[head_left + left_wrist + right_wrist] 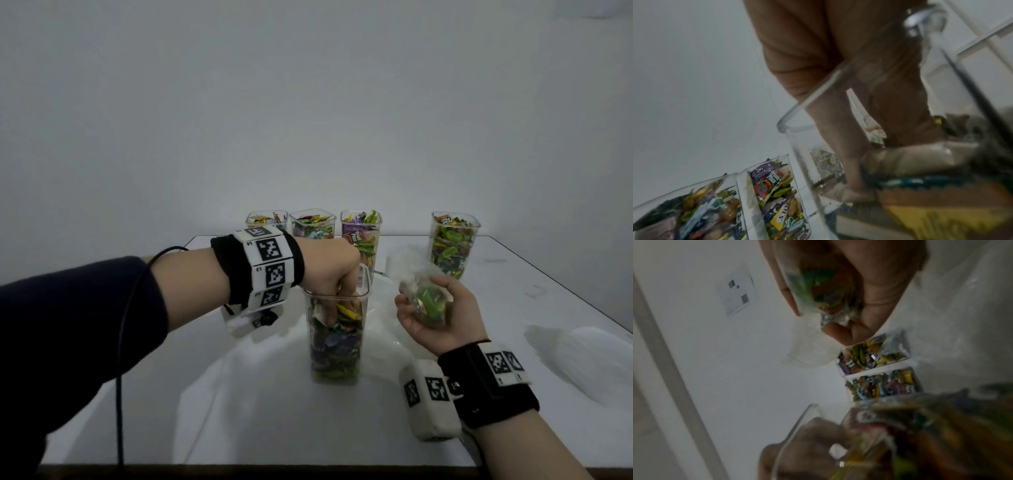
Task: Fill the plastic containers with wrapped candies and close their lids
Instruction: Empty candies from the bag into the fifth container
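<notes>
left hand point(325, 270) fingers inside near container point(335, 342); right hand point(435, 315) cups candy bag point(423, 299).

Place: you worked in a plain, bare indoor room, its kind unclear.
Walls: blank white wall point(308, 102) stood behind your table.
Surface: a white table point(513, 274) held clear containers.
Fixture: a wall socket plate point(736, 291) showed.

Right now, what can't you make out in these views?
- Left hand fingertips: buried among candies in the near container; left wrist view blurred.
- Bag in right hand: candy count unclear, blurred in both views.
- Lids: none visible.
- Far-left container: hidden behind the left wrist.
</notes>
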A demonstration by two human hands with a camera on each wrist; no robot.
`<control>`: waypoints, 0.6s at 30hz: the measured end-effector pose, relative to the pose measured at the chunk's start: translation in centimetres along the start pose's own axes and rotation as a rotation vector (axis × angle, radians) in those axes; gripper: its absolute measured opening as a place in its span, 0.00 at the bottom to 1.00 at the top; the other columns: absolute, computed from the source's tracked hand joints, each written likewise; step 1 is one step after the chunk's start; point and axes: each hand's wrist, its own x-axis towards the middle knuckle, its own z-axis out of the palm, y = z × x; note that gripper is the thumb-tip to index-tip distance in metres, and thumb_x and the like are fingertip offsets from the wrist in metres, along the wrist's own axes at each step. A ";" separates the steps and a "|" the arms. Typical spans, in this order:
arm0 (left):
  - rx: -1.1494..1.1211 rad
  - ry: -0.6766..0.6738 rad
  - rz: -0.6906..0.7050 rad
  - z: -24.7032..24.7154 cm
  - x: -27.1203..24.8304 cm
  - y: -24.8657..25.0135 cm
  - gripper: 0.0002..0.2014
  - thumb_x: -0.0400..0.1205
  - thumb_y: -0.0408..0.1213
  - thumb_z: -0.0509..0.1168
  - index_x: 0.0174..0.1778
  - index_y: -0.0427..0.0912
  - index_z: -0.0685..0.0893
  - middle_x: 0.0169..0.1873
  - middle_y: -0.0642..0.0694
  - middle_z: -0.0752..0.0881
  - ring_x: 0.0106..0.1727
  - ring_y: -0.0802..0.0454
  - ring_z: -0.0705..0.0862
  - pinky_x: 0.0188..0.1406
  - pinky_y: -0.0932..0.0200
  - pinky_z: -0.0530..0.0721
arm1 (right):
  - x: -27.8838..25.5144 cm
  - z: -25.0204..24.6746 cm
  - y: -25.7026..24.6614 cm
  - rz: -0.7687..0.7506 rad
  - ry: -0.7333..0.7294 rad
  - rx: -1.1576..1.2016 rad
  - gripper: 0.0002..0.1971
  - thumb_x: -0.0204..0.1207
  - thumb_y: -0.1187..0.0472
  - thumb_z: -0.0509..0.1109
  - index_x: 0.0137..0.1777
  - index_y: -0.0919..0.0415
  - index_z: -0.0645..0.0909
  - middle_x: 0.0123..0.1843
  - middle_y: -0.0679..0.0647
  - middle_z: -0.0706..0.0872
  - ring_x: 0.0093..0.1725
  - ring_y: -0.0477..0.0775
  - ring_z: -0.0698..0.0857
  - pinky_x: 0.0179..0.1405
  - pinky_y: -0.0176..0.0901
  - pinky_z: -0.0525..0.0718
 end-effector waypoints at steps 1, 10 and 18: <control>-0.006 0.014 -0.014 0.0 0.0 -0.1 0.08 0.69 0.39 0.79 0.35 0.39 0.90 0.31 0.47 0.85 0.32 0.56 0.77 0.38 0.60 0.75 | -0.3 0.5 -0.2 -0.017 -0.031 -0.002 0.15 0.60 0.66 0.68 0.48 0.64 0.74 0.41 0.60 0.78 0.35 0.55 0.75 0.27 0.37 0.77; -0.213 0.053 -0.054 -1.3 -1.8 -1.2 0.19 0.68 0.33 0.80 0.54 0.49 0.91 0.48 0.45 0.91 0.50 0.51 0.87 0.53 0.51 0.85 | -3.1 5.9 -2.8 -0.175 -0.078 -0.394 0.05 0.65 0.68 0.74 0.37 0.60 0.81 0.33 0.55 0.84 0.37 0.54 0.85 0.29 0.36 0.87; -0.402 0.544 -0.130 -3.5 -5.8 -1.2 0.19 0.65 0.53 0.79 0.51 0.61 0.88 0.42 0.64 0.89 0.47 0.67 0.85 0.44 0.72 0.82 | -3.7 7.9 -3.7 -0.431 -0.082 -0.707 0.10 0.70 0.72 0.74 0.48 0.59 0.84 0.38 0.53 0.87 0.30 0.49 0.87 0.29 0.37 0.86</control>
